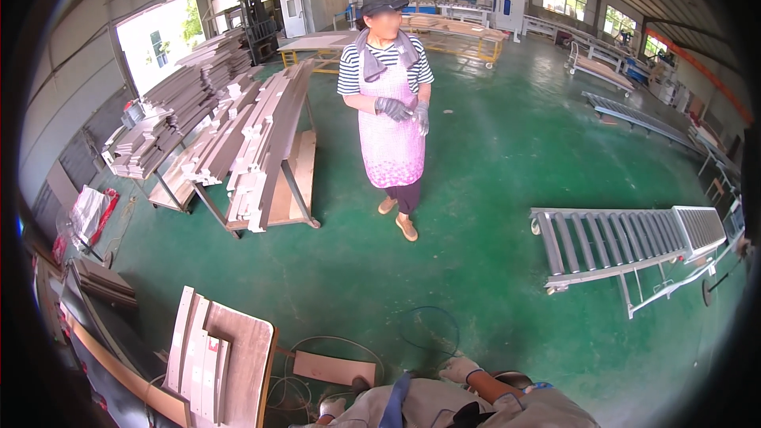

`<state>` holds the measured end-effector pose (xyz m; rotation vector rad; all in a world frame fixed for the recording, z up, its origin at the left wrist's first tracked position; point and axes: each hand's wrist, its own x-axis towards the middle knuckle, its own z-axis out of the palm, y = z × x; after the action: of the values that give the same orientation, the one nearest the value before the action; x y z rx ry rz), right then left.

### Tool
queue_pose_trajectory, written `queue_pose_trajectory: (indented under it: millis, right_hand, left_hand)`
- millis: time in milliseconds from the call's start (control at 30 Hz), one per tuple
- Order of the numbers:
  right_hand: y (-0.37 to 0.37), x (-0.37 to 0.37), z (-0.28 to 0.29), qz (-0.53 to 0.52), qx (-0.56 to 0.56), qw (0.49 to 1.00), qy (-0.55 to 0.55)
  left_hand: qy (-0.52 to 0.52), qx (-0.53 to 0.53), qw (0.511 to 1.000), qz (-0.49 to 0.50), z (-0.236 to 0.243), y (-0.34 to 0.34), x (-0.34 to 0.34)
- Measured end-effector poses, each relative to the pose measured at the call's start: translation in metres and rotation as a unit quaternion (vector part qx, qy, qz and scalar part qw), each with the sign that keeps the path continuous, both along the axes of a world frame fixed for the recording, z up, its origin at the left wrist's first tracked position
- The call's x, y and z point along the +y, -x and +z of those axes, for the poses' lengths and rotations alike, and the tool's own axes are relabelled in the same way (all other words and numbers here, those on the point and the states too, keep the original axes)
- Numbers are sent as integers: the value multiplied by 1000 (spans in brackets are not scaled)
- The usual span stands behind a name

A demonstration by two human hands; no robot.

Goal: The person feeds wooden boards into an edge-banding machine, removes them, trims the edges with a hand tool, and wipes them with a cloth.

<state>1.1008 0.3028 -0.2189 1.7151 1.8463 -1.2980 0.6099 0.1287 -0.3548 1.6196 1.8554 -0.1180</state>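
Note:
My right hand [460, 368] wears a white glove and shows at the lower edge, its forearm coming in from the right. It holds nothing and hovers above the green floor, near a thin black cable loop [428, 330]. A pale shape [333, 406] at the bottom edge may be my gloved left hand; its fingers cannot be made out. A co-worker [388, 111] in a striped shirt, pink apron and dark cap stands a few steps ahead, grey-gloved hands [400, 109] held together at the chest.
Long pale boards [254, 135] lie stacked on trestles at the left. A roller conveyor [618, 238] stands at the right. Curved wooden panels [214, 357] rest at the lower left, beside a small flat board [333, 367] and loose cables. A forklift [258, 28] stands far back.

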Motion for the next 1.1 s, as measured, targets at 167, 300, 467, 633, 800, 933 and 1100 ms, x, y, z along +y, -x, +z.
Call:
queue_pose_trajectory:
  millis: [167,300,467,633,800,933,1100]
  right_hand:
    - [-9,-4,-6,-5,-1,1000,4]
    - [-8,-8,-11,-15,3,1000,-9]
    - [-1,-4,-5,-21,6,1000,-5]
    - [0,0,-11,-23,5,1000,-11]
    - [-2,-4,-16,-12,16,1000,-14]
    - [-3,-5,-18,0,11,1000,-17]
    - [-4,-6,-19,-3,10,1000,-13]
  left_hand:
    - [113,-49,966,229,-9,-10,-17]
    - [82,-15,989,123,-15,0,-19]
    - [40,21,999,9,-18,10,-19]
    - [1,62,997,-49,-1,8,-5]
    - [71,-107,948,291,-6,-1,3]
    - [42,-24,990,133,-11,5,-1]
    - [25,48,997,-49,-16,13,-4]
